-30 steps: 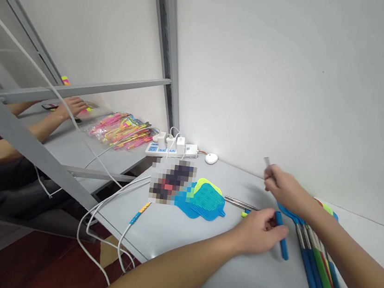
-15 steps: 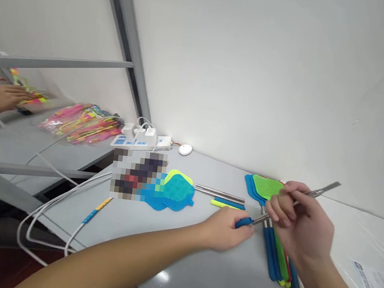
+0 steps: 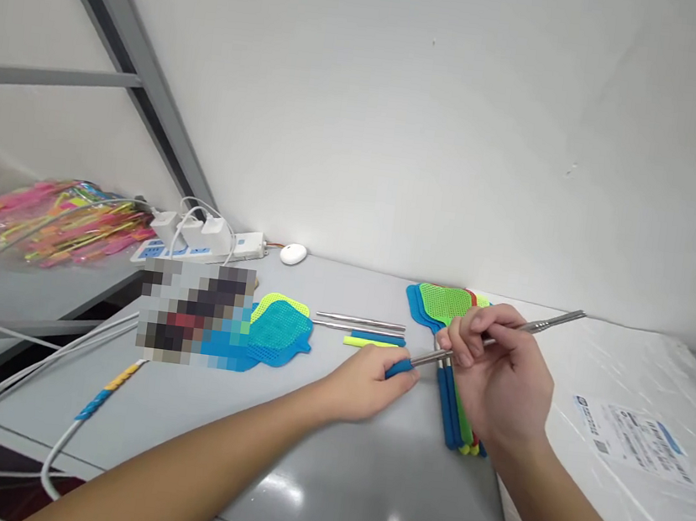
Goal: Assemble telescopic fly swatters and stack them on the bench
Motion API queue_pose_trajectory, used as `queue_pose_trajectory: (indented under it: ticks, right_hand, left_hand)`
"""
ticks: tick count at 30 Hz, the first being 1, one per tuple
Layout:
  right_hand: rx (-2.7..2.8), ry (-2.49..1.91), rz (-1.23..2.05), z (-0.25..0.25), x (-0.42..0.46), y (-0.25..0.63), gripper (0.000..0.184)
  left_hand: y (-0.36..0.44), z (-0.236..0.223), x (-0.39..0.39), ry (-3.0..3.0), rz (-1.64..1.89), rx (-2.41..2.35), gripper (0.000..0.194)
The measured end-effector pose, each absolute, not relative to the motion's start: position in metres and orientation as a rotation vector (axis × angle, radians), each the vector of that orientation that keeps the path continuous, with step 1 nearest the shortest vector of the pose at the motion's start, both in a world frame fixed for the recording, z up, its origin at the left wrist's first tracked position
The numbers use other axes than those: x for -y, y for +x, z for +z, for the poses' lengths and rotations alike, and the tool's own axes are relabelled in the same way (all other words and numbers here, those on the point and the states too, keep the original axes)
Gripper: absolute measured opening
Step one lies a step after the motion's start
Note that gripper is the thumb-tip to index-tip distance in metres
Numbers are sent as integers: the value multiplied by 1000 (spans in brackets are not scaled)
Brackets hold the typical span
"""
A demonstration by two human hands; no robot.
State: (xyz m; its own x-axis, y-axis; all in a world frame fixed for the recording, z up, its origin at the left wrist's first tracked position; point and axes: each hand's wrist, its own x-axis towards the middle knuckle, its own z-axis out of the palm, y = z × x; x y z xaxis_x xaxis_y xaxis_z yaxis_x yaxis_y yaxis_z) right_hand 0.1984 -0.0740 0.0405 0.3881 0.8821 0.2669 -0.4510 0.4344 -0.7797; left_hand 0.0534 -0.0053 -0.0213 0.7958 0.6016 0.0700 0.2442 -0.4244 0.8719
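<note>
My left hand (image 3: 368, 381) is closed around a blue handle grip (image 3: 399, 367). A thin metal rod (image 3: 431, 357) runs out of that grip, up and to the right, through the curled fingers of my right hand (image 3: 492, 371). The rod's far end sticks out past my right hand. Beneath and behind my right hand lies a stack of fly swatters (image 3: 444, 304) with green and blue mesh heads and blue and green handles. Left of my hands are loose metal rods (image 3: 361, 321), a yellow grip (image 3: 369, 343) and a blue grip (image 3: 377, 338). Blue and yellow swatter heads (image 3: 279, 332) overlap farther left.
A power strip (image 3: 197, 250) with white plugs and a white oval device (image 3: 293, 254) stand near the wall. White cables (image 3: 7, 396) hang at the left. Bagged pink and yellow items (image 3: 73, 223) lie beyond the metal frame (image 3: 135, 78). A wrapped white package (image 3: 637, 389) lies right.
The view has swung to the right, so the things sit farther left; the other person's hands have left the picture. Both my hands keep their hold on the grip and rod.
</note>
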Motion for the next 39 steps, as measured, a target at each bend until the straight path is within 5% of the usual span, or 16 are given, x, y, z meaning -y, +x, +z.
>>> queue_pose_trajectory:
  ticks: [11, 18, 24, 31, 39]
  right_hand:
    - [897, -985, 938, 13, 79, 200, 21]
    - [1026, -1401, 670, 23, 76, 218, 50]
    - [980, -1364, 843, 17, 72, 215, 61]
    - [886, -1261, 967, -4, 78, 199, 56]
    - [832, -1199, 1039, -10, 81, 192, 53]
  left_hand:
    - [52, -16, 10, 2117, 452, -628, 29]
    - [44, -14, 10, 1983, 527, -630, 17]
    - [35, -9, -19, 1193, 764, -610, 46]
    - [26, -3, -39, 838, 651, -472, 65]
    - [30, 4, -31, 671, 734, -432, 70]
